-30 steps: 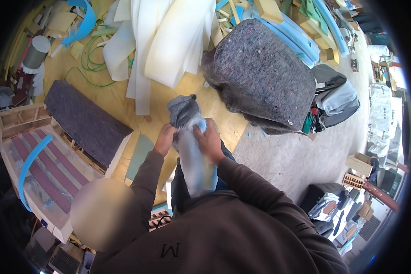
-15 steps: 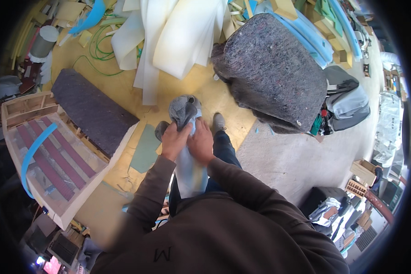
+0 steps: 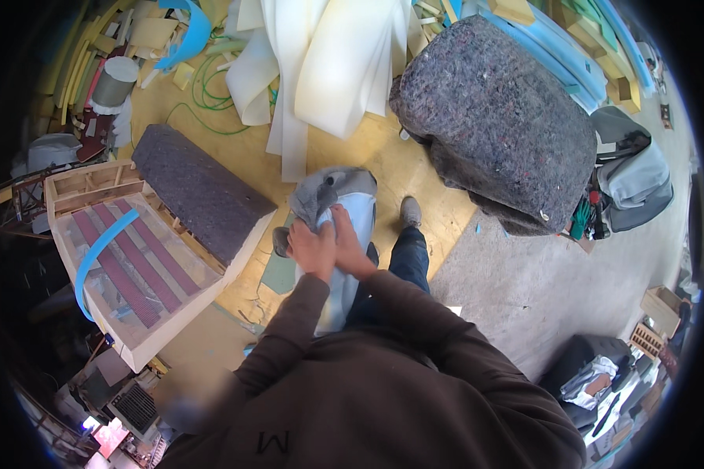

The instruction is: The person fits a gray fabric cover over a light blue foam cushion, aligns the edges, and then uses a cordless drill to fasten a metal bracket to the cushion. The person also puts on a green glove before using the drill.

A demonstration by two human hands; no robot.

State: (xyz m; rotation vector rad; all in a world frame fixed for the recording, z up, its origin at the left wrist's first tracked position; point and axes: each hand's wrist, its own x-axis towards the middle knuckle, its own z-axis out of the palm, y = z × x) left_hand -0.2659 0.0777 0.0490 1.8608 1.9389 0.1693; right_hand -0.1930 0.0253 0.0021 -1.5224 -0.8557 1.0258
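Two hands, the left hand (image 3: 313,248) and right hand (image 3: 350,248), both clench one pale blue-grey padded fabric cover (image 3: 344,205), beside one open wooden frame (image 3: 94,184) holding two maroon webbing strips (image 3: 129,266)

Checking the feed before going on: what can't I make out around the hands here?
Head view:
- Left hand and right hand: palms and fingertips hidden against the grey-and-pale-blue fabric cover.
- Cover's lower end: hidden behind the brown sleeves.
- Lower left: a blurred patch.

A small brown cardboard box (image 3: 662,309) sits at far right.
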